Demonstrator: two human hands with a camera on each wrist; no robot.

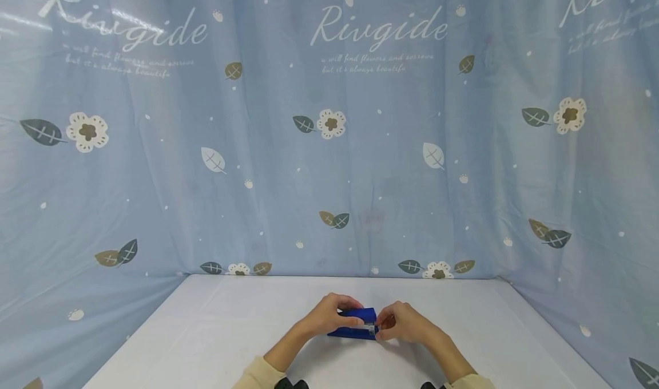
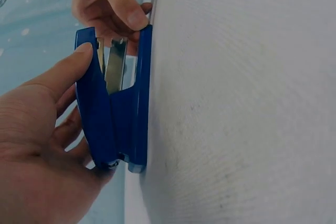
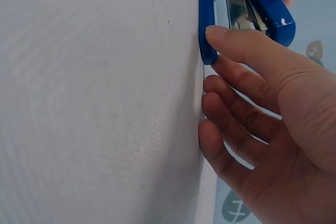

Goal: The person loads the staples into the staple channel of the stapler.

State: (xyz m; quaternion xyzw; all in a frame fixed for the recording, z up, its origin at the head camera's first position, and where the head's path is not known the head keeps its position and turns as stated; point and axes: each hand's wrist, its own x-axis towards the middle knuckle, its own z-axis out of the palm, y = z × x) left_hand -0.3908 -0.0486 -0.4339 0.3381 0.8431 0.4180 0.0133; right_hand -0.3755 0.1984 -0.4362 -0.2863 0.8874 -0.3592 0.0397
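A blue stapler (image 1: 352,333) stands on the white table between both hands. My left hand (image 1: 326,316) grips its upper arm from the left, thumb on the near side. In the left wrist view the stapler (image 2: 96,106) has its upper arm tilted slightly up from the metal staple rail (image 2: 115,66), with a gap between rail and base. At the front end, my right hand (image 1: 407,323) pinches the tip of the base. Its thumb (image 3: 236,40) lies on that tip in the right wrist view, and the other fingers curl beside the tabletop.
The white table (image 1: 231,314) stretches out around the hands. Behind it and along both sides hangs a light blue curtain (image 1: 273,177) printed with leaves, flowers and lettering; it meets the table's back edge.
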